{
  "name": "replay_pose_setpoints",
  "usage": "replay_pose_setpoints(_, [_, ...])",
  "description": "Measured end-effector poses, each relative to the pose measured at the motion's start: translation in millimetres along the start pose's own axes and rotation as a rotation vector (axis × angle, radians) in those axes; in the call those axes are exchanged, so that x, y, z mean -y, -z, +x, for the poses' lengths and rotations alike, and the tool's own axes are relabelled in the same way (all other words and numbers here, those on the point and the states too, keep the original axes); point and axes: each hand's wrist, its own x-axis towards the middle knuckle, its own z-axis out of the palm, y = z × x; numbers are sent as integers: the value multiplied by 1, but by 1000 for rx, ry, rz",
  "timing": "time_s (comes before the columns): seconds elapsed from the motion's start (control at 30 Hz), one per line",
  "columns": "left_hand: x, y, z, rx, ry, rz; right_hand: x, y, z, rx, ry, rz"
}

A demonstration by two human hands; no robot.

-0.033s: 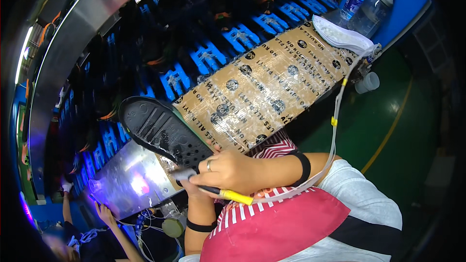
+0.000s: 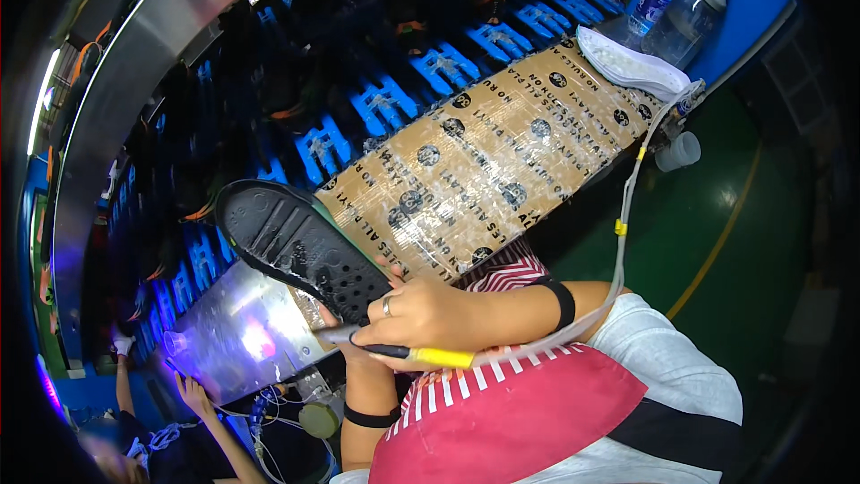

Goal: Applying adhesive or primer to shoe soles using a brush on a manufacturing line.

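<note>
Black shoe sole (image 2: 285, 231), head view: near end clasped by your left hand (image 2: 356, 355), mostly hidden; long axis runs up-left, away from you. Your right hand (image 2: 419, 309), closed round a hosed tool (image 2: 392, 351), crosses near that end.

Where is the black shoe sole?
In the head view, the black shoe sole is left of centre, held at its lower end by the left hand, with the brown cardboard to its right.
</note>
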Motion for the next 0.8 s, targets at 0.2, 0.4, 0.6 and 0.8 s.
replay_pose_setpoints(0.2, [-17,2,12,13,-54,-56,-2,-3,-5,-92,-289,37])
replay_pose_setpoints(0.4, [-26,5,22,65,-211,-23,4,1,-2,49,-146,401])
replay_pose_setpoints(0.6, [-44,-4,19,140,-148,-100,-1,-7,-7,91,-255,306])
replay_pose_setpoints(0.8, [-58,1,13,127,-192,36,-1,1,-2,184,-268,618])
